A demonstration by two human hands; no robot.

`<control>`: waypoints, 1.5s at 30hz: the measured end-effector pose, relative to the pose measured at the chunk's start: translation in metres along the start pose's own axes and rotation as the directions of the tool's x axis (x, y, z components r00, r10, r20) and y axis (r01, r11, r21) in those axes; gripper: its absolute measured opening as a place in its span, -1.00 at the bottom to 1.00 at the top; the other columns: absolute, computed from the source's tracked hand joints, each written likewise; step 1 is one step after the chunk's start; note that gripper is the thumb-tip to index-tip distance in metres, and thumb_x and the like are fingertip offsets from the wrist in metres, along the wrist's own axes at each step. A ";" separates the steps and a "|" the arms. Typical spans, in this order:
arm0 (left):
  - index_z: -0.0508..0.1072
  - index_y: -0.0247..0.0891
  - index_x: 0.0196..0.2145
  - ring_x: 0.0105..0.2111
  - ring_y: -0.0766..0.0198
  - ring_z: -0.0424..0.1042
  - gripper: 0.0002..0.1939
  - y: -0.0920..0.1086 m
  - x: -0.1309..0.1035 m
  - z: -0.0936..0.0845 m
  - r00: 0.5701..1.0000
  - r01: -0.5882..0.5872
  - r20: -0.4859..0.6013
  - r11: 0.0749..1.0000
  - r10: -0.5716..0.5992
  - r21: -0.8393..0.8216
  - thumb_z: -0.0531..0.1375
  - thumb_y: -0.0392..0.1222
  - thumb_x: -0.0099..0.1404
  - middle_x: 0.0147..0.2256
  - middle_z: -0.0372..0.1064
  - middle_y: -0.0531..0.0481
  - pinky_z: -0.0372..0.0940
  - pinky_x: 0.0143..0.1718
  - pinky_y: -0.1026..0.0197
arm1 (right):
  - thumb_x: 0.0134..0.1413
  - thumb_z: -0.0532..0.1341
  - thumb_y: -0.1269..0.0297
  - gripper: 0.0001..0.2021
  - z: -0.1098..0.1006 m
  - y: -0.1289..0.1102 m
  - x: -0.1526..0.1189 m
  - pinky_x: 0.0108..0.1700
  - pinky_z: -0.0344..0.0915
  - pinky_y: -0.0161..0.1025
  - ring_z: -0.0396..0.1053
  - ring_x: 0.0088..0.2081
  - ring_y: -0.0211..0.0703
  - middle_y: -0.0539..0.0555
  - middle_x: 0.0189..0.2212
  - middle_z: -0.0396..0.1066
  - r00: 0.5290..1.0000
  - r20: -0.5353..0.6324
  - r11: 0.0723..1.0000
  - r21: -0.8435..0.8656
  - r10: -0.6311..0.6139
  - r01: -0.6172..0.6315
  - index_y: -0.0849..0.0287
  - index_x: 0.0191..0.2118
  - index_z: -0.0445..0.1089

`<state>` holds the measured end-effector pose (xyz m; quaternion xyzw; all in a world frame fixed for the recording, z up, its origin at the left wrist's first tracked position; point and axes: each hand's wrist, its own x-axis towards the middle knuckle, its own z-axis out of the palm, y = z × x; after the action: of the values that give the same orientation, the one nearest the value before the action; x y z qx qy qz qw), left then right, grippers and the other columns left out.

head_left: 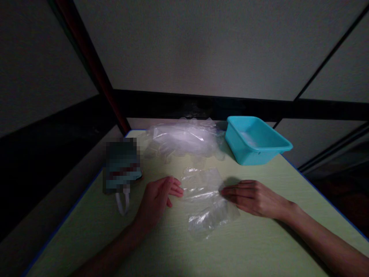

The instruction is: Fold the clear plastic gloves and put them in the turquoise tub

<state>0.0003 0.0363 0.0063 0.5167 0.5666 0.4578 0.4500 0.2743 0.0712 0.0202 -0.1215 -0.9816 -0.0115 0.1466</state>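
A thin, clear plastic disposable glove [205, 192] lies wrinkled on the table between my hands. My left hand [158, 198] is at its left side, fingers slightly bent and apart, holding nothing. Whether those fingertips touch the plastic is hard to tell. On the other side, my right hand [250, 196] has its fingertips drawn together on the glove's right edge, palm down; the thumb is hidden beneath. Behind them, at the far end of the table, a loose heap of similar clear plastic gloves [184, 136] is spread out.
A turquoise plastic basin [249, 156] stands at the back right corner, with something pale inside. Left of my left hand is a pixelated object [122, 165] with a white strap [123, 202]. The pale green table [167, 246] has blue edges and ends at a wall panel [201, 54].
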 end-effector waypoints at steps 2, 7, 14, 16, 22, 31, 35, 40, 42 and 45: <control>0.37 -0.34 -0.47 -0.55 0.22 0.46 -0.66 0.000 0.000 0.000 1.000 0.012 -0.012 1.000 -0.012 0.024 -0.02 -0.02 0.20 -0.55 0.44 -0.09 0.13 -0.74 0.38 | 0.22 -0.06 0.43 -0.76 0.000 0.001 0.001 -0.23 0.35 -0.18 0.38 -0.18 -0.13 0.18 -0.16 0.42 1.000 0.008 0.999 0.043 0.026 -0.027 0.33 -0.17 0.33; 0.37 -0.33 -0.47 -0.54 0.21 0.47 -0.66 0.000 -0.001 0.001 1.000 0.024 -0.014 0.998 -0.023 0.054 -0.02 -0.02 0.20 -0.54 0.45 -0.09 0.11 -0.75 0.39 | 0.21 -0.04 0.37 -0.76 0.001 0.004 0.000 -0.23 0.32 -0.19 0.38 -0.23 -0.14 0.17 -0.26 0.43 0.980 0.051 0.946 0.253 0.194 -0.201 0.28 -0.13 0.31; 0.32 -0.32 -0.45 -0.54 0.21 0.47 -0.69 -0.002 -0.001 0.001 0.999 0.052 -0.010 0.997 -0.051 0.052 -0.03 -0.03 0.19 -0.54 0.42 -0.06 0.07 -0.78 0.42 | 0.09 0.08 0.30 -0.87 0.011 0.007 0.011 -0.48 0.20 -0.35 0.29 -0.50 -0.27 0.03 -0.53 0.35 0.789 0.067 0.600 0.612 0.610 -0.516 0.23 -0.40 0.28; 0.31 -0.31 -0.44 -0.53 0.21 0.47 -0.71 -0.002 0.000 0.001 0.998 0.059 -0.003 0.997 -0.059 0.048 -0.03 -0.03 0.19 -0.53 0.41 -0.05 0.06 -0.78 0.43 | 0.09 0.08 0.30 -0.90 0.016 0.007 0.016 -0.52 0.15 -0.39 0.25 -0.54 -0.31 -0.01 -0.57 0.31 0.748 0.067 0.537 0.655 0.661 -0.532 0.22 -0.37 0.23; 0.30 -0.30 -0.44 -0.57 0.22 0.46 -0.71 -0.002 0.002 0.001 0.999 0.046 -0.012 0.998 -0.045 0.035 -0.03 -0.02 0.17 -0.57 0.36 0.01 0.06 -0.79 0.43 | 0.02 0.09 0.31 -0.86 0.028 0.006 0.025 -0.58 0.09 -0.42 0.17 -0.61 -0.35 -0.09 -0.61 0.24 0.621 0.057 0.391 0.731 0.781 -0.559 0.19 -0.29 0.10; 0.28 -0.29 -0.43 -0.56 0.21 0.47 -0.71 -0.002 0.004 0.002 0.999 0.047 0.001 0.997 -0.047 0.058 -0.05 -0.01 0.17 -0.56 0.35 0.02 0.06 -0.79 0.42 | -0.07 0.12 0.37 -0.78 0.032 0.002 0.031 -0.56 0.12 -0.40 0.20 -0.58 -0.32 -0.10 -0.59 0.26 0.556 0.002 0.400 0.693 0.832 -0.600 0.17 -0.25 0.10; 0.28 -0.29 -0.44 -0.56 0.21 0.47 -0.71 -0.002 0.004 0.002 0.999 0.052 0.002 0.997 -0.052 0.060 -0.05 -0.01 0.16 -0.57 0.35 0.02 0.06 -0.79 0.42 | -0.07 0.11 0.41 -0.80 0.031 0.001 0.032 -0.56 0.09 -0.39 0.19 -0.60 -0.30 -0.11 -0.61 0.25 0.545 -0.024 0.433 0.638 0.838 -0.637 0.17 -0.26 0.11; 0.29 -0.28 -0.44 -0.56 0.21 0.47 -0.72 -0.002 0.004 0.001 0.999 0.049 0.007 0.997 -0.049 0.055 -0.04 -0.01 0.17 -0.56 0.35 0.02 0.06 -0.79 0.42 | -0.07 0.09 0.45 -0.78 0.029 -0.001 0.034 -0.56 0.07 -0.38 0.20 -0.60 -0.29 -0.11 -0.63 0.25 0.556 -0.043 0.476 0.571 0.830 -0.668 0.17 -0.24 0.12; 0.29 -0.28 -0.44 -0.55 0.21 0.47 -0.72 -0.002 0.005 0.001 0.999 0.048 0.003 0.997 -0.048 0.056 -0.04 -0.02 0.16 -0.56 0.35 0.03 0.07 -0.79 0.41 | -0.07 0.08 0.46 -0.78 0.029 0.000 0.035 -0.55 0.08 -0.38 0.21 -0.60 -0.29 -0.12 -0.63 0.25 0.563 -0.048 0.494 0.547 0.825 -0.676 0.18 -0.23 0.11; 0.29 -0.28 -0.47 -0.54 0.19 0.48 -0.77 0.001 0.005 0.001 0.998 0.062 0.008 0.996 -0.062 0.063 0.03 -0.05 0.10 -0.57 0.35 0.04 0.07 -0.78 0.42 | -0.06 0.08 0.45 -0.78 0.030 0.000 0.035 -0.56 0.08 -0.38 0.20 -0.60 -0.28 -0.12 -0.63 0.24 0.575 -0.058 0.520 0.507 0.816 -0.687 0.18 -0.22 0.12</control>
<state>0.0015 0.0410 0.0070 0.5150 0.5941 0.4231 0.4503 0.2336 0.0815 0.0017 -0.4997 -0.7718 0.2531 0.3010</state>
